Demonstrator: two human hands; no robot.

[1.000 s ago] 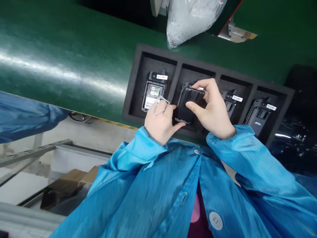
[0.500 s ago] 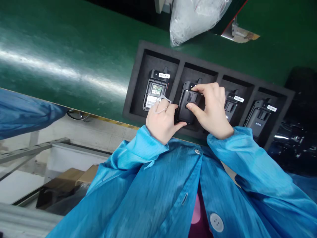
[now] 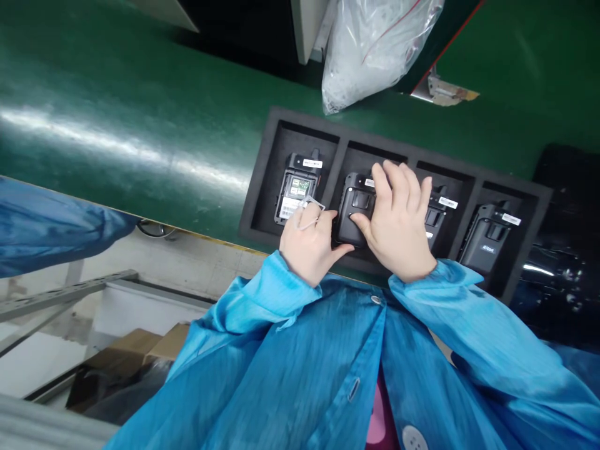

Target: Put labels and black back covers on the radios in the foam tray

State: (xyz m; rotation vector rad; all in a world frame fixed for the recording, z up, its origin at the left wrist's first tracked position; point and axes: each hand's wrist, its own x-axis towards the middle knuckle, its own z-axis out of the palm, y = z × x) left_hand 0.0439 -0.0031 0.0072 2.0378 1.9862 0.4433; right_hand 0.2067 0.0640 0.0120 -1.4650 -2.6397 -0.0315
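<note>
My left hand [image 3: 310,244] has its fingers curled, with a thin whitish ring or frame [image 3: 320,201] looped at them. Its index finger and thumb reach to the left side and lower end of a black two-way radio [image 3: 350,203]. That radio lies back up, its battery fitted, in the second compartment of a dark foam tray [image 3: 257,187]. Over its right side spreads my right hand [image 3: 398,225], thumb against the battery and the other fingers fanned apart. In the leftmost compartment, a radio [image 3: 297,187] shows an uncovered back with green circuitry and white labels.
Two more radios, one partly hidden [image 3: 438,212] and one farther right [image 3: 487,240], lie in the other compartments. A clear plastic bag of whitish pieces [image 3: 375,56] sits behind the tray. Dark plastic-wrapped items [image 3: 557,244] are at right on the green table [image 3: 140,119].
My right hand's fingers have lifted off the radio's upper part and spread, the thumb staying at the battery. The left hand keeps nearly the same pose. The camera view has shifted slightly.
</note>
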